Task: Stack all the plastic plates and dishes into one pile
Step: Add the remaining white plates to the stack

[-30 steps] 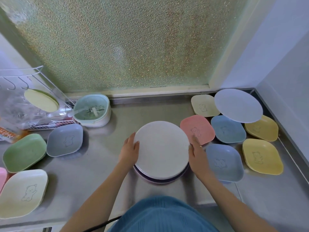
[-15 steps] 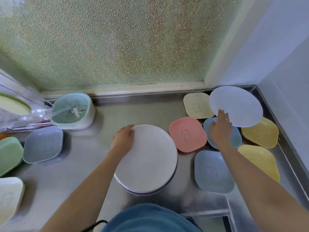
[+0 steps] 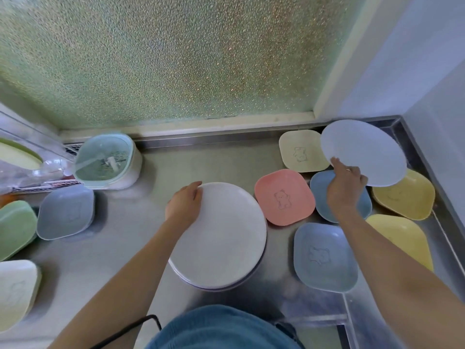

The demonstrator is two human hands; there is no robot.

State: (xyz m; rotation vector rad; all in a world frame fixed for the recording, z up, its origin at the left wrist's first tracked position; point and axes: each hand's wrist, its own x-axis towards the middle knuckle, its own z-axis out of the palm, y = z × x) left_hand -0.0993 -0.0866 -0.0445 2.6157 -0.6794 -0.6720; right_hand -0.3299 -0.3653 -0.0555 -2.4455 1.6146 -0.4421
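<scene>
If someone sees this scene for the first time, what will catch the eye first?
Probably the two round plates: the right hand grips the pale blue round plate at the back right, while the left hand rests on the white plate pile in the middle. Pastel square dishes lie around them, such as the pink dish between the hands.

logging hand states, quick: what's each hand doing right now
Left hand: open, resting on the rim of the white round plate atop the pile.
Right hand: gripping the edge of the pale blue round plate.
</scene>
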